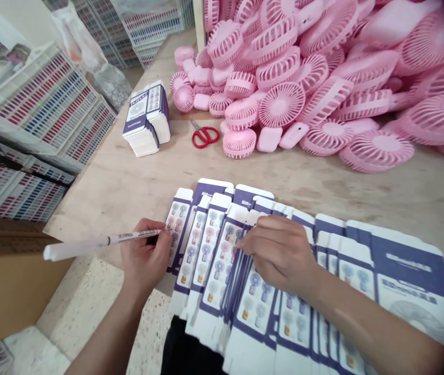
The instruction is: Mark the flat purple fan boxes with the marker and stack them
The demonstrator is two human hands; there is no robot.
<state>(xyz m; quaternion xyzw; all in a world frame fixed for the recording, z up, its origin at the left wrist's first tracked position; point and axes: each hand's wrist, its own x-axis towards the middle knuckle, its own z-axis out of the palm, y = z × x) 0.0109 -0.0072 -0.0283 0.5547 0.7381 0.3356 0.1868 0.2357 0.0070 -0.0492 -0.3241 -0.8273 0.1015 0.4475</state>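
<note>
My left hand (147, 252) is closed around a white pen (116, 238), its tip at the leftmost of the flat purple-and-white fan boxes (216, 260). These folded cartons overlap in a fanned row along the near side of the table, each printed with small coloured fan pictures. My right hand (279, 250) lies over the middle of the row, fingers bent and pressed together at a carton's edge. Whether a carton is pinched between those fingertips is hidden. A wider box panel (409, 281) with a large fan picture lies at the row's right end.
A large heap of pink handheld fans (284, 104) covers the back right of the wooden table (128, 187). Red-handled scissors (205, 136) and a stack of folded boxes (147, 117) lie at the back left. Plastic crates (46, 104) and a cardboard box (11, 281) stand left of the table.
</note>
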